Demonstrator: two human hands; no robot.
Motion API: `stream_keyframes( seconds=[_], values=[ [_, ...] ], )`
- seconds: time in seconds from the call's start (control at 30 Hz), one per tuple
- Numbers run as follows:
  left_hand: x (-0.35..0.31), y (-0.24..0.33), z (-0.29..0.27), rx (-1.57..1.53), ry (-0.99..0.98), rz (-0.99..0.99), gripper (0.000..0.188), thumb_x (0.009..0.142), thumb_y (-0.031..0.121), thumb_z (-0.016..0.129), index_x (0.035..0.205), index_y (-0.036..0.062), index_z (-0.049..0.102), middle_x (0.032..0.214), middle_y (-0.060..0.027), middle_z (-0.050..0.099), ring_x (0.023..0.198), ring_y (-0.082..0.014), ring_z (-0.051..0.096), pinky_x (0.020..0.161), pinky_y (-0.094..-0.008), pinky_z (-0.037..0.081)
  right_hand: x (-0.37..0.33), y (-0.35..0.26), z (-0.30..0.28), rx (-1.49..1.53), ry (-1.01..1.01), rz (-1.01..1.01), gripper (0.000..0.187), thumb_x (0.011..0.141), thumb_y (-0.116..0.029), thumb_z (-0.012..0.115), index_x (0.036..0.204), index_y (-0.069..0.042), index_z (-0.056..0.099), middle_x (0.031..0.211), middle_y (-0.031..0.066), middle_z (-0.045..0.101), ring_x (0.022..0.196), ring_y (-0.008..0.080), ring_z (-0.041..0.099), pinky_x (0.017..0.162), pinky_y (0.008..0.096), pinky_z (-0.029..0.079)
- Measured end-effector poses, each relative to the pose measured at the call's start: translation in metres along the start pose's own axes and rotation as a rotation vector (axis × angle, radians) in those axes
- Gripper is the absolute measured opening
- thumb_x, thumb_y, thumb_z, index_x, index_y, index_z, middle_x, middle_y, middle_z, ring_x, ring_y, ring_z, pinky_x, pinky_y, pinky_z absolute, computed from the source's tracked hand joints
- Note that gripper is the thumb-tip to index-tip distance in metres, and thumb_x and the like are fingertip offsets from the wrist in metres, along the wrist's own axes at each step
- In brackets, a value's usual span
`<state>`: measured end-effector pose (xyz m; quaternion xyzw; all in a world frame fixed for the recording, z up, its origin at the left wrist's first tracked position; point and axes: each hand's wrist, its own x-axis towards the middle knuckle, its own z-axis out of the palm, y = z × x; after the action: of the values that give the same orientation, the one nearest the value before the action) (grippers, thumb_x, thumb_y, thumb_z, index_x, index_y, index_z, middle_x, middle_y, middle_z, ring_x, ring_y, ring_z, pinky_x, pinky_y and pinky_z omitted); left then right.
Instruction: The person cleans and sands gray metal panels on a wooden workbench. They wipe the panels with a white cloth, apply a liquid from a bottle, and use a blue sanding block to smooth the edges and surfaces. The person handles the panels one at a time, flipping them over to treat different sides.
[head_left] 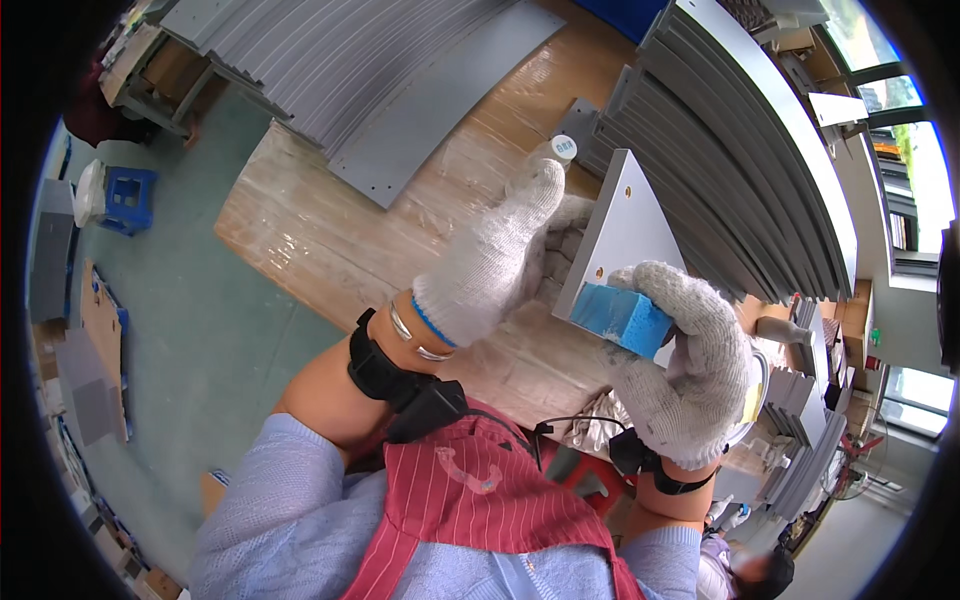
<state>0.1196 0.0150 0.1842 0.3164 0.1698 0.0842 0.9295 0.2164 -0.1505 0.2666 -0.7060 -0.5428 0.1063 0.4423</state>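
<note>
A grey board (622,232) with small holes along its face is tilted up in front of me. My left hand (500,255), in a white knitted glove, supports it from the left, thumb extended and the other fingers curled against its underside, partly hidden. In my right hand (697,360), gloved the same way, a blue sponge block (622,317) is gripped between thumb and fingers. The sponge touches the near end of the board. Just beyond my left thumb stands a bottle with a white cap (563,148); its body is mostly hidden.
Film covers the wooden worktable (300,230). Grey panels (380,60) lie stacked at the far left, and another stack (720,150) rises close on the right. A blue stool (128,200) stands on the floor to the left. Another person (745,575) is at lower right.
</note>
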Motion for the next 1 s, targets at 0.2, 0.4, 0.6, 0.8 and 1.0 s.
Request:
stream_keyframes(
  seconds=[0.2, 0.4, 0.6, 0.8, 1.0],
  values=[
    [0.007, -0.006, -0.011, 0.018, 0.001, 0.004, 0.085, 0.106, 0.068, 0.033, 0.14, -0.0062, 0.056, 0.129, -0.0199, 0.065, 0.116, -0.0273, 0.063, 0.107, -0.0411, 0.047, 0.009, -0.002, 0.004, -0.093, 0.015, 0.04, 0.049, 0.073, -0.006, 0.085, 0.12, -0.005, 0.072, 0.108, 0.0112, 0.074, 0.085, 0.0217, 0.073, 0.071, 0.0321, 0.059],
    [0.011, -0.002, -0.011, -0.006, 0.02, 0.0, 0.088, 0.105, 0.07, 0.03, 0.141, -0.0067, 0.055, 0.13, -0.0197, 0.064, 0.117, -0.0263, 0.062, 0.107, -0.0406, 0.047, 0.02, -0.006, 0.002, -0.166, -0.133, -0.128, 0.049, 0.07, -0.01, 0.086, 0.117, -0.007, 0.072, 0.104, 0.0113, 0.075, 0.087, 0.0259, 0.074, 0.078, 0.0368, 0.059],
    [0.007, 0.006, -0.007, 0.02, -0.048, -0.012, 0.085, 0.104, 0.07, 0.034, 0.142, -0.0038, 0.055, 0.129, -0.017, 0.064, 0.116, -0.0251, 0.062, 0.105, -0.0399, 0.047, 0.055, 0.017, 0.005, -0.249, 0.0, 0.02, 0.047, 0.075, -0.004, 0.083, 0.12, -0.008, 0.071, 0.095, 0.0084, 0.074, 0.075, 0.0159, 0.068, 0.068, 0.029, 0.055],
    [0.011, 0.001, -0.017, 0.101, 0.019, -0.032, 0.048, 0.103, 0.042, 0.062, 0.126, 0.0008, 0.064, 0.114, -0.0079, 0.07, 0.102, -0.0179, 0.065, 0.093, -0.0301, 0.053, 0.107, 0.062, 0.001, -0.302, 0.2, 0.075, 0.038, 0.083, -0.009, 0.08, 0.12, -0.006, 0.069, 0.098, 0.0071, 0.074, 0.076, 0.0135, 0.067, 0.071, 0.0293, 0.056],
    [0.017, 0.004, -0.026, 0.484, 0.025, 0.091, 0.055, 0.088, 0.012, 0.079, 0.136, -0.0027, 0.057, 0.119, -0.0083, 0.068, 0.108, -0.0155, 0.062, 0.097, -0.0299, 0.052, 0.085, 0.066, -0.009, -0.04, 0.368, 0.263, 0.04, 0.086, -0.007, 0.08, 0.124, -0.003, 0.067, 0.1, 0.0042, 0.071, 0.086, 0.0092, 0.066, 0.076, 0.0251, 0.056]
  ],
)
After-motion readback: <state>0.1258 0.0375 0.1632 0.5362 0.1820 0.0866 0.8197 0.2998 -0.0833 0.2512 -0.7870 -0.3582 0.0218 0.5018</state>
